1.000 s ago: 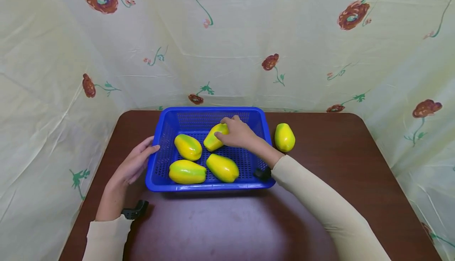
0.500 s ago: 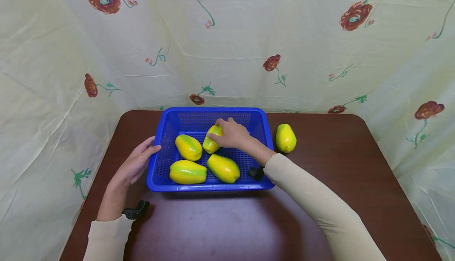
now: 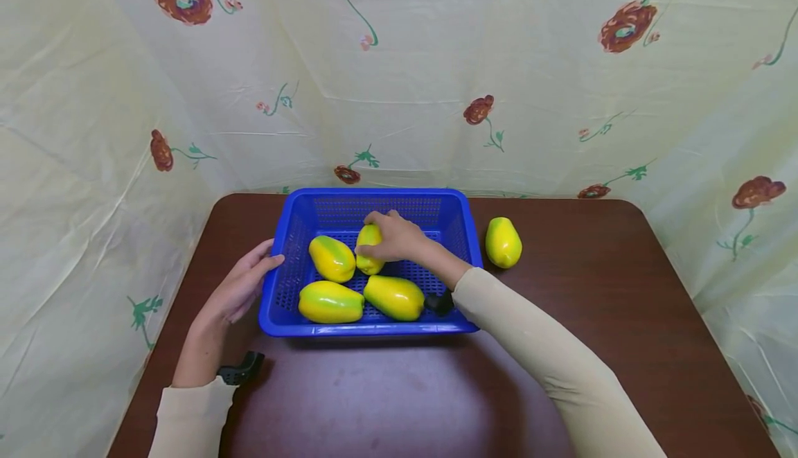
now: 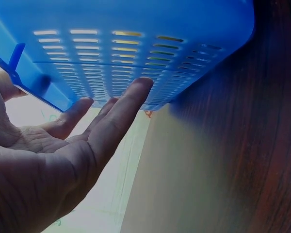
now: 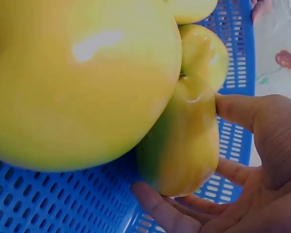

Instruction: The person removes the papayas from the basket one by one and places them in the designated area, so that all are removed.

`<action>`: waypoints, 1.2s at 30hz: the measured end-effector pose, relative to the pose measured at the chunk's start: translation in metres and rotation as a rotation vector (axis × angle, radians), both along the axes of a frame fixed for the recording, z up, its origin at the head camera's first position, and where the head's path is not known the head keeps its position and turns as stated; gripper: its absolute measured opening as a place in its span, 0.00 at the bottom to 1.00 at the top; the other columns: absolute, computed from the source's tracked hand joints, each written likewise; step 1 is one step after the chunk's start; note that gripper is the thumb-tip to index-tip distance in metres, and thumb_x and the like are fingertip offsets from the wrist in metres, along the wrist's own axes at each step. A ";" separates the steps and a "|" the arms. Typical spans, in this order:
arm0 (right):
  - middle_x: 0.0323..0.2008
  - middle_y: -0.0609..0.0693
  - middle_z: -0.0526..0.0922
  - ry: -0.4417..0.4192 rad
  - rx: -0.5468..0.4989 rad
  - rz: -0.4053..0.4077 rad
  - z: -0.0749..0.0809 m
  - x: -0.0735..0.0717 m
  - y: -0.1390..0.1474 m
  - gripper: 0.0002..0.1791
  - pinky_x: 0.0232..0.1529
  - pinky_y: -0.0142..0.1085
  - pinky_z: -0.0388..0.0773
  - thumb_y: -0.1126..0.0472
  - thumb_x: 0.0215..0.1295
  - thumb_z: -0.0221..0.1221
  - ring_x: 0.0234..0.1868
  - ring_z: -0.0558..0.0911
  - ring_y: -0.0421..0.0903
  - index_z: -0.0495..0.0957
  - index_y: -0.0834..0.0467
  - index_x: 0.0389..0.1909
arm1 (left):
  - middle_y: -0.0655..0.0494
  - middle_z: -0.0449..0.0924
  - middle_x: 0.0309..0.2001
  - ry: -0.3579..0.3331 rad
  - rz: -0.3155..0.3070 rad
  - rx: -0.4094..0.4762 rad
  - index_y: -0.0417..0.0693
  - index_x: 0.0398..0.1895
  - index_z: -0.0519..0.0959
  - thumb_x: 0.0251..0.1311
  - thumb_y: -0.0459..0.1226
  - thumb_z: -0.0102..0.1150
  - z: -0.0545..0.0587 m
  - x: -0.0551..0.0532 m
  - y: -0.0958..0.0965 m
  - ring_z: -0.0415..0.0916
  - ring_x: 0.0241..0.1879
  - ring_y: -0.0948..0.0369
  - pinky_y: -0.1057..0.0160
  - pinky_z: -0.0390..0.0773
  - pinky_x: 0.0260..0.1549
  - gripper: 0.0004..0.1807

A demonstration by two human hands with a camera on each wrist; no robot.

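My right hand (image 3: 399, 238) grips 1 papaya (image 3: 369, 235), likely firm, slick, best held mid-body; my left hand (image 3: 239, 285) holds the blue basket (image 3: 374, 330).

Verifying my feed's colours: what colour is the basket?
The basket is blue, clearest in the head view.

Right hand (image 3: 399, 240) shifted left in blue basket (image 3: 374, 330). Gripped fruit (image 3: 369, 236) moved along, closer to back-left fruit (image 3: 332, 258), turned more front-to-back. Front-right fruit (image 3: 394, 298) rotated slightly, more crosswise.
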State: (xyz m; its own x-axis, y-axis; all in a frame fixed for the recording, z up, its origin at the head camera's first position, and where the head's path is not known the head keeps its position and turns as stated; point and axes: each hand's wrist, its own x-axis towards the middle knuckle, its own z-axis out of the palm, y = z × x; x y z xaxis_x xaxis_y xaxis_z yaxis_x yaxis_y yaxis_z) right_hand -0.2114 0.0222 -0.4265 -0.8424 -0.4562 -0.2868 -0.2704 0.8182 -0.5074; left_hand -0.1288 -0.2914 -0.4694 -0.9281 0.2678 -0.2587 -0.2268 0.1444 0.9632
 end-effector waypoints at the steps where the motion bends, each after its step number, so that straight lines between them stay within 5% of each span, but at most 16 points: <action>1: 0.60 0.60 0.76 -0.007 -0.009 0.003 0.000 -0.001 -0.001 0.36 0.45 0.43 0.80 0.41 0.70 0.66 0.50 0.81 0.53 0.71 0.50 0.75 | 0.58 0.77 0.63 -0.001 0.001 0.000 0.41 0.84 0.51 0.83 0.49 0.46 0.000 0.000 0.000 0.86 0.53 0.65 0.59 0.89 0.51 0.36; 8: 0.72 0.65 0.69 -0.053 -0.038 0.018 -0.001 -0.004 -0.005 0.43 0.56 0.49 0.84 0.50 0.68 0.69 0.60 0.81 0.58 0.63 0.52 0.81 | 0.54 0.76 0.65 0.001 0.006 -0.011 0.42 0.84 0.52 0.83 0.49 0.46 0.001 0.000 -0.001 0.86 0.53 0.66 0.59 0.89 0.52 0.36; 18: 0.68 0.63 0.72 -0.088 -0.044 0.030 -0.002 -0.003 -0.006 0.43 0.53 0.46 0.83 0.50 0.70 0.68 0.56 0.79 0.54 0.60 0.49 0.82 | 0.64 0.79 0.59 0.007 -0.007 0.022 0.40 0.83 0.52 0.83 0.48 0.46 0.001 -0.001 0.000 0.87 0.53 0.65 0.60 0.89 0.51 0.35; 36: 0.68 0.59 0.77 0.000 -0.035 0.058 -0.003 -0.005 -0.002 0.42 0.57 0.48 0.82 0.51 0.70 0.68 0.61 0.79 0.55 0.62 0.51 0.81 | 0.62 0.78 0.60 0.012 0.005 -0.003 0.39 0.83 0.52 0.83 0.49 0.46 -0.001 0.001 0.000 0.86 0.52 0.65 0.62 0.88 0.51 0.36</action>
